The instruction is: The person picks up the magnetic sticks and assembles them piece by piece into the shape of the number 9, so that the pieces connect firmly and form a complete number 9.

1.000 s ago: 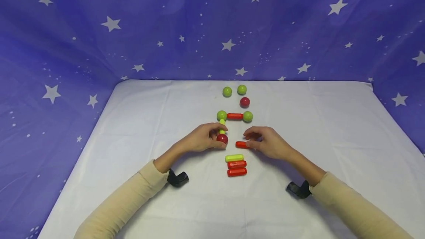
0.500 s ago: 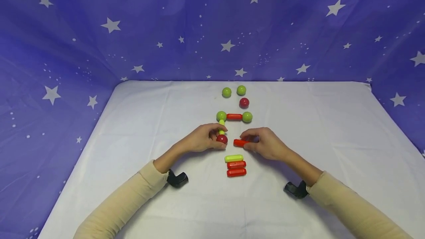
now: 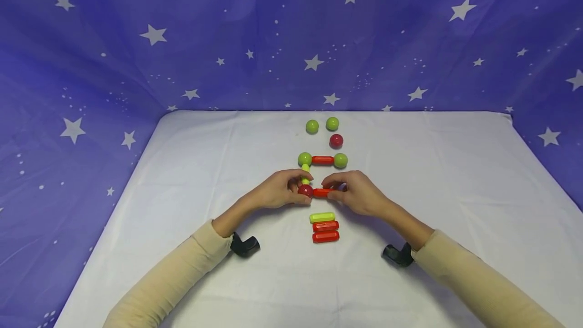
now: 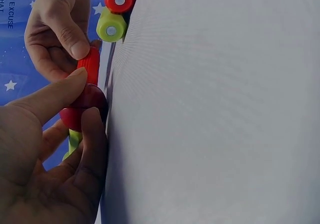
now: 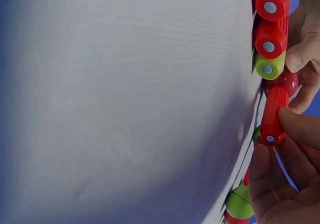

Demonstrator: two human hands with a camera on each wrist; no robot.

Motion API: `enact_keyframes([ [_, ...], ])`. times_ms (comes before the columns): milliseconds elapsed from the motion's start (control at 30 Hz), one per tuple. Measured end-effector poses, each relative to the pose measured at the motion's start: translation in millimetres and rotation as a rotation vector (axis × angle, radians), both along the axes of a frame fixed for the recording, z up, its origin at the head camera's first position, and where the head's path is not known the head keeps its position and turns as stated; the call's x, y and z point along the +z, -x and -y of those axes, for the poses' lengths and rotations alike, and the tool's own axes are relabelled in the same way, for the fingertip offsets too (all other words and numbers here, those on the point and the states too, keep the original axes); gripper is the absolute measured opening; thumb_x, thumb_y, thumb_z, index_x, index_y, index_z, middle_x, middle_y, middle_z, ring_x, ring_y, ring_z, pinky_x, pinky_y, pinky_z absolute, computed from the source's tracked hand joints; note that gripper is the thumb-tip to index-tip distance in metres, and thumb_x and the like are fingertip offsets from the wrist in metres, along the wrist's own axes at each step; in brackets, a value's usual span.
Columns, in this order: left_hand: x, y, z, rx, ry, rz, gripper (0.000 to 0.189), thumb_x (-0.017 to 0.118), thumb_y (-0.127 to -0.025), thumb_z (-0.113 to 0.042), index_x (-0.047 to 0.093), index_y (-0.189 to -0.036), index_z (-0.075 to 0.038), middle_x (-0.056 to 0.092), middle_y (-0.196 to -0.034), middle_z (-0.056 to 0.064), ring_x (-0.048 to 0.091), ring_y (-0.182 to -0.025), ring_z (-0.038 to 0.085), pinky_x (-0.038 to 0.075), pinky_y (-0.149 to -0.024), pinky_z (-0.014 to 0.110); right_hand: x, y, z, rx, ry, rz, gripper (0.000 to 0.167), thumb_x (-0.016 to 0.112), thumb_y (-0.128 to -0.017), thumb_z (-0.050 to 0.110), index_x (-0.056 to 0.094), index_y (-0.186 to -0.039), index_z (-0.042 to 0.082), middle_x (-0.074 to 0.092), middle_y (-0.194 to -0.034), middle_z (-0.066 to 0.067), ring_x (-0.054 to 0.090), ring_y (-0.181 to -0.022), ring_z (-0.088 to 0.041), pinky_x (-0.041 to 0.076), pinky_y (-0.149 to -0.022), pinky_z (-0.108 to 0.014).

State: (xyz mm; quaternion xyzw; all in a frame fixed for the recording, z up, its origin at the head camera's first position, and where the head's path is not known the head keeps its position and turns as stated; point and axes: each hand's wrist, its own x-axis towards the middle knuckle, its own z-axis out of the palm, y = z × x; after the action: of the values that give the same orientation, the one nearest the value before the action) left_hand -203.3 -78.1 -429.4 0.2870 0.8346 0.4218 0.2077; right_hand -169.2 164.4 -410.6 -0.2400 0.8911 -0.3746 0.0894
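My left hand (image 3: 275,190) holds a dark red ball (image 3: 305,191) between thumb and fingers. Between thumb and fingertips, my right hand (image 3: 361,195) pinches a red rod (image 3: 321,193), whose left end meets that ball. A pale metal disc shows in the rod's free end (image 5: 270,138) in the right wrist view. From the ball a yellow-green rod (image 3: 305,169), partly behind the left fingers, runs up to a green ball (image 3: 305,159). Another red rod (image 3: 323,160) joins this one to a second green ball (image 3: 340,160) on the right.
Nearer the body, a yellow-green rod (image 3: 322,217) and two red rods (image 3: 325,237) lie side by side on the white cloth (image 3: 218,287). Farther back are two loose green balls (image 3: 312,126) and a red ball (image 3: 336,140). A starry blue curtain (image 3: 255,29) closes off the back.
My right hand has moved left and slightly away from the body with the red rod, bringing its end against the dark red ball. The left hand has stayed on that ball.
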Motion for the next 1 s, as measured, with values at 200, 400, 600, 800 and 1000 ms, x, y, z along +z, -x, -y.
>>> enact_keyframes([
  [200,0.2,-0.2,1.1,-0.004,-0.006,0.001,0.051,0.083,-0.082,-0.022,0.061,-0.127,-0.011,0.057,-0.096,0.002,0.054,-0.080,0.018,0.047,-0.070,0.027,-1.2,-0.3,0.8,-0.011,-0.017,0.002,0.022,0.074,-0.086,0.001,0.073,-0.107,0.006,0.070,-0.097,0.001,0.061,-0.086,-0.016,0.052,-0.076,-0.032],
  [400,0.0,-0.2,0.8,-0.009,-0.010,-0.001,0.051,0.082,-0.083,-0.021,0.061,-0.127,-0.010,0.057,-0.096,0.003,0.054,-0.081,0.018,0.047,-0.070,0.027,-1.0,-1.1,-0.8,-0.021,-0.014,-0.002,0.023,0.073,-0.087,0.002,0.072,-0.110,0.005,0.070,-0.097,0.001,0.061,-0.089,-0.017,0.052,-0.079,-0.035],
  [600,0.3,-0.2,1.0,-0.004,-0.008,-0.005,0.051,0.083,-0.082,-0.022,0.061,-0.127,-0.010,0.057,-0.096,0.002,0.054,-0.081,0.017,0.047,-0.070,0.027,-1.8,-1.2,-0.7,-0.022,-0.009,-0.008,0.023,0.073,-0.087,0.002,0.072,-0.110,0.005,0.070,-0.097,0.001,0.062,-0.089,-0.017,0.052,-0.080,-0.036],
  [800,-0.4,-0.2,0.8,-0.003,-0.006,-0.006,0.051,0.083,-0.082,-0.023,0.061,-0.127,-0.011,0.057,-0.097,0.002,0.054,-0.082,0.017,0.046,-0.070,0.027,-3.4,-1.5,-1.4,-0.026,-0.004,-0.005,0.023,0.073,-0.087,0.002,0.073,-0.109,0.006,0.070,-0.096,0.001,0.062,-0.088,-0.016,0.052,-0.080,-0.036],
  [1000,-0.3,0.0,0.2,-0.002,-0.009,-0.003,0.051,0.083,-0.082,-0.022,0.061,-0.127,-0.010,0.058,-0.096,0.002,0.054,-0.081,0.017,0.046,-0.069,0.027,-4.1,-1.5,-1.9,-0.027,-0.006,-0.008,0.022,0.073,-0.087,0.002,0.073,-0.109,0.006,0.070,-0.097,0.001,0.062,-0.089,-0.017,0.052,-0.080,-0.036],
])
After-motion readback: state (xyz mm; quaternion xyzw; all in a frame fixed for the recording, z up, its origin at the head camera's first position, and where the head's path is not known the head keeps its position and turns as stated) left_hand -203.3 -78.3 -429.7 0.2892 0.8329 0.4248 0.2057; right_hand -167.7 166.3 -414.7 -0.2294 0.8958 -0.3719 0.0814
